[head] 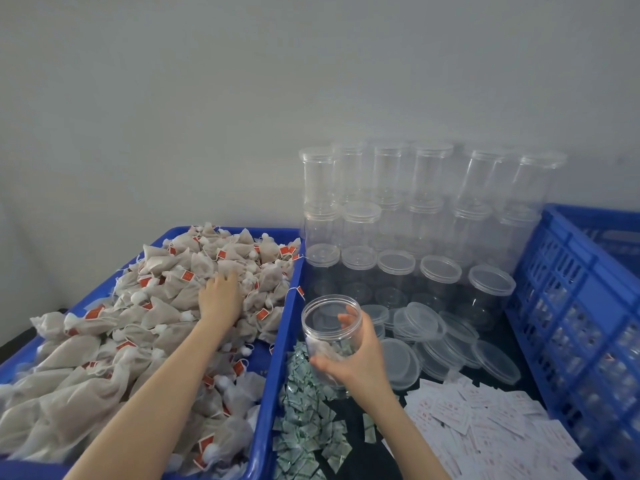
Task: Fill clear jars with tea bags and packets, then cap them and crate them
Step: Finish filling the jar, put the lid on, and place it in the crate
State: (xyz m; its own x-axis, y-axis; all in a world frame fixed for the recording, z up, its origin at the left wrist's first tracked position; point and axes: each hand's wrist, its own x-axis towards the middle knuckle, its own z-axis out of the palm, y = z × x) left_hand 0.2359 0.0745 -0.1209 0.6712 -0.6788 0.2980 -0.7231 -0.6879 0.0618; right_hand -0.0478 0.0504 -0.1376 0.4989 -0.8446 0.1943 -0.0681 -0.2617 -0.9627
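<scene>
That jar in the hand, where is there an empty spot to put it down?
The barest patch is the dark tabletop between the green packets and the white packets. Behind the open jar in the right hand, loose lids and capped jars crowd it. The left hand is on the tea bags.

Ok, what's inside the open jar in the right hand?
The open jar, gripped by the right hand, holds a few small packets near its bottom. The fingers and palm cover part of the wall, so an exact count or any tea bag cannot be confirmed.
</scene>
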